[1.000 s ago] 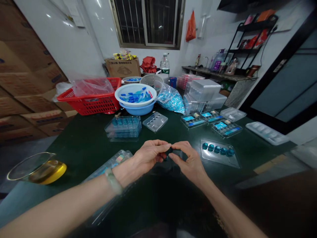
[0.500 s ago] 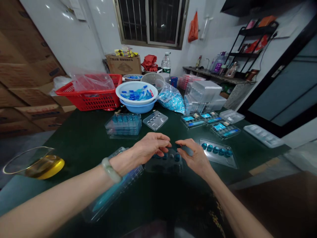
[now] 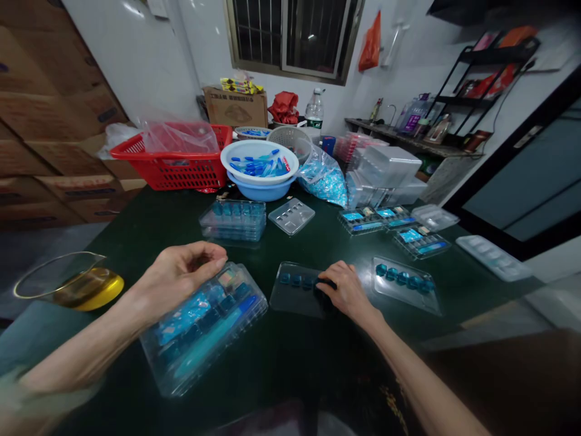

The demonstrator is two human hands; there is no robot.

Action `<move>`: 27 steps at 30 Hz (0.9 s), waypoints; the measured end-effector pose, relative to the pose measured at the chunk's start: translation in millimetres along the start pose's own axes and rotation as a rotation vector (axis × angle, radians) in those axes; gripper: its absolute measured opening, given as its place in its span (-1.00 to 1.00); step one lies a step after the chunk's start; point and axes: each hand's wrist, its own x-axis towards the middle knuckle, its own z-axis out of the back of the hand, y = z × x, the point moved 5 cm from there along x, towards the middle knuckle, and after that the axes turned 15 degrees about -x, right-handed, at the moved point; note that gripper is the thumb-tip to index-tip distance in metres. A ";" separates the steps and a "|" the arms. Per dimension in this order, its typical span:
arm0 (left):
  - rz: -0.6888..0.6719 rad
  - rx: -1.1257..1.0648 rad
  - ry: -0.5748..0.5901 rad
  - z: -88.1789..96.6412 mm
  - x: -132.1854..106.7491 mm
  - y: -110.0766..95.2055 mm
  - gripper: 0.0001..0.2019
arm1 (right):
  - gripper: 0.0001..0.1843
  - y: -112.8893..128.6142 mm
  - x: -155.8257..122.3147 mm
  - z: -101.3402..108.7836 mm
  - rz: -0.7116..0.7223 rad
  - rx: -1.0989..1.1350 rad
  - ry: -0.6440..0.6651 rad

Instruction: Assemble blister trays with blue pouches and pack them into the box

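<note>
Far L, well apart from L fingers: stacked cardboard boxes. L of L wrist, glass pot w/ yellow liquid. Red basket well beyond L fingers.

L hand: thumb & index tips together, other fingers curled; can't tell if anything's btwn them. Just below & R of those fingers, filled clear pack lies at an angle on dk green table, blue pen-like item along its near side; contact w/ fingertips unclear. Beyond same fingers, stack of clear trays; farther back, white bowl of blue sticks, set in blue basin.

Btwn both hands' fingers, farther out, flat clear tray. Nearer, just L of R fingers, clear tray w/ row of dk teal pieces. Bag of blue bits well beyond R fingers.

R hand: fingers bent down onto dark obj. at that row's R end; gripping or only touching, can't tell. Beyond & R of them, three filled packs; just R of R hand, second tray w/ five teal pieces. Farthest R, white tray.
</note>
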 end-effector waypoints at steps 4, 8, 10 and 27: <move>-0.013 0.306 -0.004 17.1 -16.9 9.5 -0.66 | -0.93 7.1 4.2 1.6 0.076 -0.121 0.079; -0.233 0.541 0.002 22.2 -31.9 20.4 -0.62 | -0.93 12.3 6.8 -0.9 0.104 -0.162 0.128; -0.374 0.657 0.015 16.1 -42.1 28.7 -0.57 | -0.91 14.9 5.1 -4.1 0.121 -0.174 0.115; -0.336 1.054 0.182 13.4 -44.3 57.0 -0.33 | -0.86 25.1 17.2 -4.5 0.088 -0.231 0.009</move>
